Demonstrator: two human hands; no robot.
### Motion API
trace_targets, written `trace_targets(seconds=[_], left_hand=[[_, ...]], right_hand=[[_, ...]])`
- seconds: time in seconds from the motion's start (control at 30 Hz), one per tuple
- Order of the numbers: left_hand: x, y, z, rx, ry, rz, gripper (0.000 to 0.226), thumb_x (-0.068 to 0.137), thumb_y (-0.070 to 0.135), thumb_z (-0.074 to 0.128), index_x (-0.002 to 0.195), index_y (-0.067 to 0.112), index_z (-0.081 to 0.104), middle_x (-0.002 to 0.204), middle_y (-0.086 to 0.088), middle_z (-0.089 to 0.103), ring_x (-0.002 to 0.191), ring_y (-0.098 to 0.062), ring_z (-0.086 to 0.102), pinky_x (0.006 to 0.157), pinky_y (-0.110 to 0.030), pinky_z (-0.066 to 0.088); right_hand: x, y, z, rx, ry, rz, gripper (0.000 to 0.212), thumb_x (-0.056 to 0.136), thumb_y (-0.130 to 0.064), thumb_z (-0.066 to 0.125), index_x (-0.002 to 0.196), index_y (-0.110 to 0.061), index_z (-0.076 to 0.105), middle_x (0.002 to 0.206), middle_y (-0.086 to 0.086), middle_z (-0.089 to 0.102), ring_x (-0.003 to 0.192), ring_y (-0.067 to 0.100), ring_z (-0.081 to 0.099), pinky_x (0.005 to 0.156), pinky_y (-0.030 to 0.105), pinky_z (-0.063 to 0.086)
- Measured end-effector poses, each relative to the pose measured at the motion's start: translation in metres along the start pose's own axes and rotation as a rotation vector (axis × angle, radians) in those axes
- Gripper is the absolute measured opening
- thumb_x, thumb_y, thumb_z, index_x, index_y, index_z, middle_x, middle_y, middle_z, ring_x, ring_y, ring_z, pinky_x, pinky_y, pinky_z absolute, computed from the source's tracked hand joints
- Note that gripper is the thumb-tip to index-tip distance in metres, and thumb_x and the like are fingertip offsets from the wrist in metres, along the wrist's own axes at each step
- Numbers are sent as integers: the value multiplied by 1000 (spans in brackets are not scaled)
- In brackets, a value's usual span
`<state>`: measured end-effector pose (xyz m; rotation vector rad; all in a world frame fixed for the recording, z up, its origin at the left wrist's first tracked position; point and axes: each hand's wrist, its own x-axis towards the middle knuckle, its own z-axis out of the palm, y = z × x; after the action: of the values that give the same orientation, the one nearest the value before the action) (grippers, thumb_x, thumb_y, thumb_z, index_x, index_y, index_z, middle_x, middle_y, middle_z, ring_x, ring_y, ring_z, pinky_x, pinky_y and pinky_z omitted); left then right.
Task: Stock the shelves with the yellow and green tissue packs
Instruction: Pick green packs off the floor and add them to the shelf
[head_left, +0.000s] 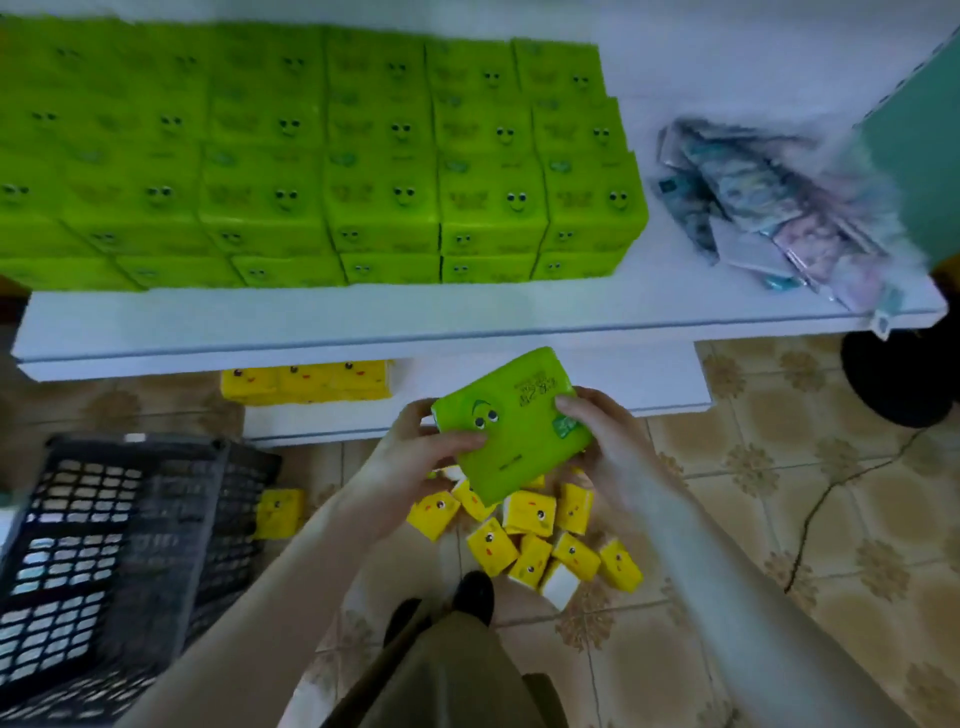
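Note:
A green tissue pack (511, 421) with a smiling face is held tilted in front of the shelves, below the upper shelf's edge. My left hand (415, 457) grips its left end and my right hand (605, 441) grips its right end. Stacked green packs (322, 161) fill the left and middle of the white upper shelf (363, 317). A row of yellow packs (306, 382) sits on the lower shelf (649, 384). Several yellow packs (535, 545) lie scattered on the tiled floor under my hands, and one more yellow pack (279, 513) lies beside the crate.
A black plastic crate (114, 561) stands on the floor at the left. Grey and pink wrapped packets (769, 213) lie on the upper shelf's right end. A teal panel (919, 171) rises at the far right, with a dark round object (898, 379) below it. My shoes (467, 597) are near the yellow pile.

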<state>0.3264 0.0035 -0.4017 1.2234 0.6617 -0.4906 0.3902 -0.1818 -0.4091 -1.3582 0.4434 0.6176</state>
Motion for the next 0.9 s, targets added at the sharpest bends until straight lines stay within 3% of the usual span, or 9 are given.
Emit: trace_targets(seconds=[0.07,0.17,0.27,0.37,0.5,0.57,0.63,0.77,0.9], left_hand=[[-13,17,-11,81,6,35,67,62,41,79,119,21,51,104,3,62,76,-5,61,68,-28,44],[-32,40,-24,195,29,89,90,39,60,71,121,30,49,117,8,60,106,-11,59,92,-35,45],[-51,57,-30,131,26,144,78,52,39,79,123,29,49,108,-2,66,96,-16,67,88,-39,53],[-70,65,-47,-65,116,214,60,69,15,78,119,36,51,100,-8,68,83,-20,69,72,-35,55],[-95,67,-78,-399,344,323,60,58,20,77,114,28,56,95,-7,69,77,-25,69,60,-34,55],[-104,68,-92,-505,452,395,48,72,12,74,115,22,52,94,-7,66,74,-26,68,54,-31,52],[-110,70,-105,-583,544,448,38,83,8,64,115,20,48,97,-6,64,78,-25,66,55,-31,51],[-115,78,-124,-643,654,518,34,84,9,66,109,21,46,96,-3,64,81,-19,67,59,-32,52],[-113,87,-149,-539,668,547,32,81,14,71,101,22,47,94,-4,65,81,-17,68,72,-39,57]], right_hand=[[-2,-23,11,-88,-70,-12,8,84,-4,58,87,-11,61,77,9,65,70,20,59,57,26,49],[-8,-52,34,-265,-250,-23,13,75,-3,67,85,-12,65,71,3,68,69,16,63,62,24,50],[-17,-70,67,-418,-383,-44,20,72,-5,72,89,-14,66,80,1,68,72,10,65,65,19,50],[-21,-82,94,-291,-365,-58,11,86,-9,60,95,-15,63,89,4,65,81,17,61,72,27,47],[-28,-88,117,-343,-360,-66,16,92,-26,52,101,-15,60,101,5,63,91,20,64,77,31,48],[-35,-87,131,-451,-405,-50,23,91,-32,52,103,-14,60,103,8,64,89,22,66,76,32,50],[-42,-83,150,-518,-466,-28,26,89,-36,53,102,-15,60,103,12,66,85,24,69,72,32,52],[-53,-70,196,-536,-553,-19,26,88,-34,57,102,-12,61,100,13,69,85,23,70,68,31,53],[-55,-59,245,-498,-473,-149,16,89,-24,60,100,-12,61,90,4,66,83,19,66,67,27,51]])
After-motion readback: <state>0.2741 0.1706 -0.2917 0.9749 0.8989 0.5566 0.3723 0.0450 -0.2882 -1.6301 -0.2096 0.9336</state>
